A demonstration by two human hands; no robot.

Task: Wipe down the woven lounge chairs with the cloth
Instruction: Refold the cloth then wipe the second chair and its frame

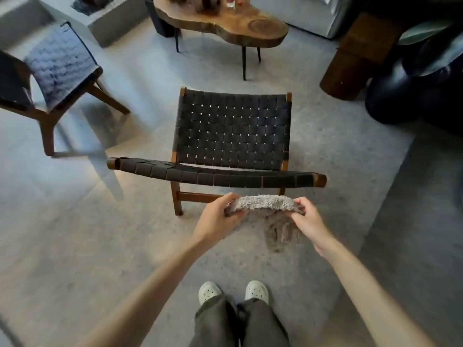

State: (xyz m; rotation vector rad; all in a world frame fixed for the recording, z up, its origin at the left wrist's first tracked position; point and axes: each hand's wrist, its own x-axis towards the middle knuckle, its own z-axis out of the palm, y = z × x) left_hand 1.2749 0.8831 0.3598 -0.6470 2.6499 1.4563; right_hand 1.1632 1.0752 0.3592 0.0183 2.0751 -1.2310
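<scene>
Left hand point(217, 213) pinches the left end of the grey cloth point(265, 204); right hand point(307, 218) pinches the right end. The cloth is stretched between them, one part hanging down, just behind the backrest of the near woven chair point(233, 136). A second woven chair point(53, 78) stands at left, a wooden table point(223, 20) beyond
</scene>
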